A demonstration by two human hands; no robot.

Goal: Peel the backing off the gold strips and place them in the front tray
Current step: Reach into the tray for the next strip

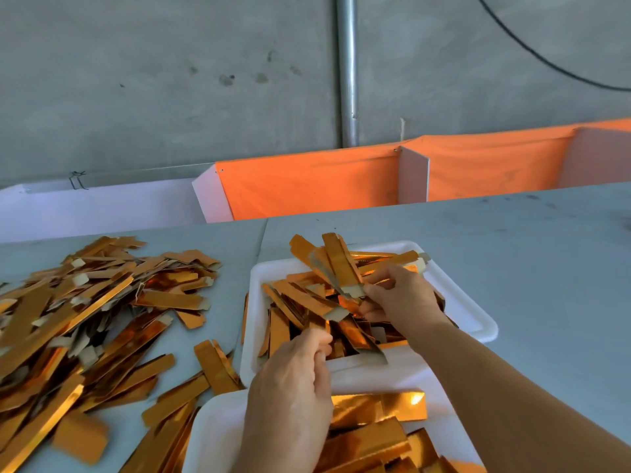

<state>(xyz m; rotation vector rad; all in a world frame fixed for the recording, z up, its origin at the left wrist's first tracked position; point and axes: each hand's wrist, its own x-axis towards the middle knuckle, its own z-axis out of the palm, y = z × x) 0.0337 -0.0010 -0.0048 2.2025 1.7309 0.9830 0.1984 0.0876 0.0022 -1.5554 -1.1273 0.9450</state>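
- Head view: the right hand (pixel 399 298) pinches a fan of gold strips (pixel 336 264) by their lower ends above the far tray (pixel 478 322), its fingers (pixel 377 279) curled round them; the strips stand up and tilt away, probably so their ends are easy to reach.
- The left hand (pixel 293 377) sits just below, fingers curled and pinching at the low end of a strip (pixel 317 320); this looks like the grip for pulling a backing loose, though the exact contact is hidden by the hand.
- The far tray is white and heaped with more gold strips, some showing pale paper tabs at the ends.
- The front tray (pixel 211 431), also white, lies nearest the person, under the left wrist, and holds flat gold pieces (pixel 375 435); it appears to be where peeled ones go.
- A big loose pile of strips (pixel 88 315) spreads over the left of the grey tabletop (pixel 512 240), well apart from the hands.
- Behind the tabletop run orange cloth panels (pixel 307 186) with white dividers, then a bare concrete wall (pixel 170 80) with a metal pipe (pixel 347 70) and a black cable (pixel 532 49).
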